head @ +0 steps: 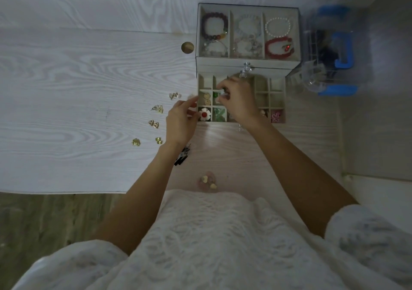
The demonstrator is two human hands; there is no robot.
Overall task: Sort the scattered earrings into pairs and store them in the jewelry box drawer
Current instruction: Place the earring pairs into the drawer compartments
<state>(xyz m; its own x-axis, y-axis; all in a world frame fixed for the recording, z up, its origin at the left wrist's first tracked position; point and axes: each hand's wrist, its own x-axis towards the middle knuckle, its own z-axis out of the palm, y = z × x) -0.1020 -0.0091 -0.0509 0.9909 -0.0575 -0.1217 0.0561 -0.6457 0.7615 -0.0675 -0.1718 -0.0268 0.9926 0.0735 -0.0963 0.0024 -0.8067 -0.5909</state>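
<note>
The jewelry box (247, 63) stands at the back of the white table, its gridded drawer (277, 99) pulled out toward me. My right hand (238, 102) hovers over the drawer's middle cells, fingertips pinched on a small pale earring (220, 91). My left hand (181, 120) is at the drawer's left edge, fingers curled on another small pale piece, hard to make out. In the drawer lie a white flower earring with a red centre (204, 113), green earrings (219, 114), gold ones (207, 99) and a pink one (276, 116).
Gold earring pairs lie left of the drawer: (174, 95), (158, 109), (153, 124), (136, 142), (158, 140). A black earring (182, 157) sits under my left wrist, pink heart earrings (207, 182) near the table's front edge. A clear-and-blue container (334, 51) stands right of the box.
</note>
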